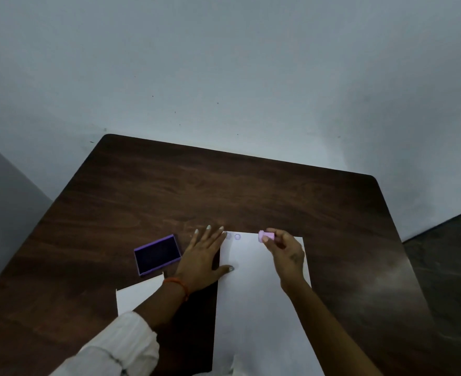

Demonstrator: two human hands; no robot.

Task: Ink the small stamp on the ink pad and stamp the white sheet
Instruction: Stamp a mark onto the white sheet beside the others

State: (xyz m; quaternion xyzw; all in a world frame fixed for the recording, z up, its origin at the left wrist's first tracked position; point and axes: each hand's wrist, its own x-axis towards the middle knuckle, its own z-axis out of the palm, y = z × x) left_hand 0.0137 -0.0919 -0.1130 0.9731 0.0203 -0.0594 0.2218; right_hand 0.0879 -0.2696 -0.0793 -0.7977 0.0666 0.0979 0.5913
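Note:
A white sheet [262, 294] lies on the dark wooden table [224, 185], with two faint round purple stamp marks near its top left corner. My left hand [205, 256] lies flat with fingers spread on the sheet's left edge, thumb on the paper. My right hand [286, 253] pinches a small pink stamp [266, 236] just above the sheet's top edge, tilted sideways. The open purple ink pad [157, 255] sits on the table to the left of my left hand.
A second white paper [137, 294] lies partly under my left forearm, below the ink pad. A pale wall rises behind the table's far edge. Dark floor shows at the right.

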